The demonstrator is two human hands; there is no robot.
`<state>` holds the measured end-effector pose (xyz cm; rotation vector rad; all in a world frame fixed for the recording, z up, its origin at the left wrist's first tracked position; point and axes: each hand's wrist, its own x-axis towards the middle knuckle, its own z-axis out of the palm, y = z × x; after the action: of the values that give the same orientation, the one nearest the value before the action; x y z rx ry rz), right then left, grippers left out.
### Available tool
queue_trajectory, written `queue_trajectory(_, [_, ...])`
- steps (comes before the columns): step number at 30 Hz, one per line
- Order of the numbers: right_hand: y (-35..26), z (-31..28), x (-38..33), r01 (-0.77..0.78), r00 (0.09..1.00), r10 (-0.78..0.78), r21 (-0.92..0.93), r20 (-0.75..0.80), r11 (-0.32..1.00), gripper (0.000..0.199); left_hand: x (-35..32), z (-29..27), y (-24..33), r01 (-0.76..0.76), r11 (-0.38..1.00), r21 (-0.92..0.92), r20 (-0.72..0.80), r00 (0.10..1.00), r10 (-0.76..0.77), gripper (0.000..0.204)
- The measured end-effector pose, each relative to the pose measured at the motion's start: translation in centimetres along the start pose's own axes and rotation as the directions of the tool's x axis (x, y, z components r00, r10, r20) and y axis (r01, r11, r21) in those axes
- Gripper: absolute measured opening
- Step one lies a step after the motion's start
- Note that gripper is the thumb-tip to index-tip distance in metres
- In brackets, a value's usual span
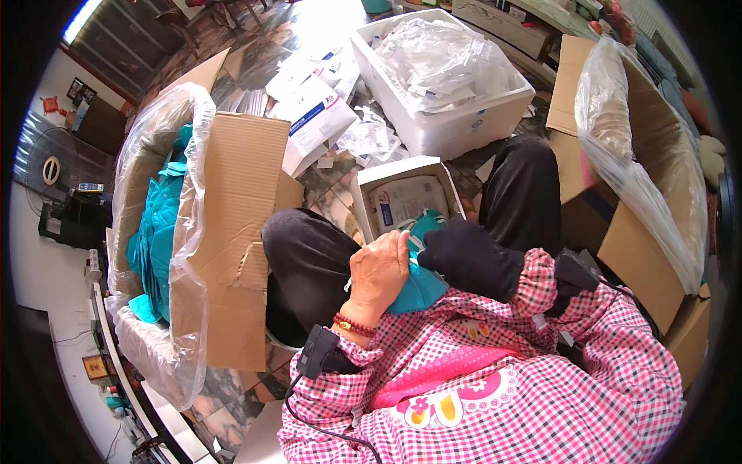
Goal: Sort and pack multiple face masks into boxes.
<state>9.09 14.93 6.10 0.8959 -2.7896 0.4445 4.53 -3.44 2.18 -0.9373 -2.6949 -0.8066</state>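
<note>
Between my knees, in front of my chest, I hold a teal face mask with white straps. My bare left hand, with a beaded bracelet at the wrist, is closed on the mask's left side, fingers bent over it. My right hand, in a black glove, grips the other side; its fingertips are mostly hidden. Just beyond my hands stands an open small white carton, with a clear printed packet inside. More teal material shows between this carton and my hands.
On the left, a plastic-lined cardboard box holds many teal masks. A white foam box full of clear packets stands ahead, beside white cartons and loose packets. Another lined cardboard box is on the right.
</note>
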Motion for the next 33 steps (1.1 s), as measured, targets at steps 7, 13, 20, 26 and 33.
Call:
queue_trajectory(7, [-0.8, -1.4, -2.7, 0.065, 0.994, -0.078, 0.151, 0.081, 0.986, 0.01, 0.3, 0.8, 1.0, 0.031, 0.987, -0.155, 0.004, 1.0, -0.031, 0.03])
queue_trajectory(13, [-2.8, -2.1, -5.4, -0.061, 0.978, -0.009, 0.324, 0.21, 0.944, 0.011, 2.2, -0.9, -7.5, 0.443, 0.826, -0.349, -0.049, 0.871, -0.489, 0.038])
queue_trajectory(20, [1.5, -5.7, -3.0, -0.133, 0.903, 0.378, 0.702, -0.206, 0.7, 0.011, 5.5, -4.3, -0.1, -0.017, 0.966, -0.259, 0.187, 0.98, 0.067, 0.034])
queue_trajectory(26, [0.5, -3.0, 0.7, -0.386, 0.761, 0.555, 0.922, 0.336, -0.028, 0.02, 4.8, -4.8, 1.3, -0.184, 0.955, -0.234, 0.187, 0.955, 0.229, 0.028])
queue_trajectory(33, [0.2, 1.7, 0.5, -0.42, 0.804, 0.338, 0.869, 0.49, -0.26, 0.025, 4.4, -5.5, 0.1, 0.025, 0.962, -0.273, 0.155, 0.988, 0.019, 0.033])
